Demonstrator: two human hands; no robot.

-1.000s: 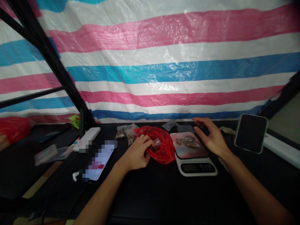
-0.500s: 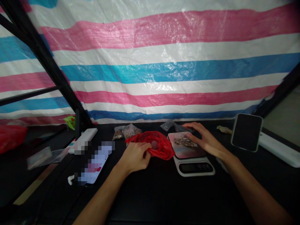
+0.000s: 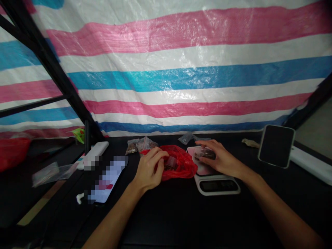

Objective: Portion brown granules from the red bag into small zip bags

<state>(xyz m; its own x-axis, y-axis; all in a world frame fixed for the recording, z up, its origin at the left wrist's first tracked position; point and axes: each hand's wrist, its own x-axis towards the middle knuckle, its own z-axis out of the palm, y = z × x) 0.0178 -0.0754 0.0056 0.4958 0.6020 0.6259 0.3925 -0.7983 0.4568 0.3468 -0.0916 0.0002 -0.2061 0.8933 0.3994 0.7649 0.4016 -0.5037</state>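
Note:
My left hand (image 3: 149,170) is at the left side of a red plastic bag (image 3: 186,166), its bent fingers closed on the bag's rim. The bag's mouth faces up, and something dark with a pale clear part shows inside, too dim to make out. To the right, my right hand (image 3: 223,159) has its thumb and fingers around a small clear plastic bag (image 3: 206,153) of brown bits. This small bag is over the plate of a white kitchen scale (image 3: 218,186); I cannot tell whether it touches the plate. The scale's display is dark.
Behind the red bag lie small filled zip bags (image 3: 132,147) and clear bags (image 3: 187,138). On the left are a lit phone (image 3: 110,183), a white oblong device (image 3: 96,154) and flat clear bags (image 3: 48,174). A dark-screened device (image 3: 276,147) stands at right, before a striped tarp (image 3: 181,79).
My right hand has closed around the small bag on the scale and gathered it up. My left hand has lifted its fingers slightly and shifted at the red bag's rim.

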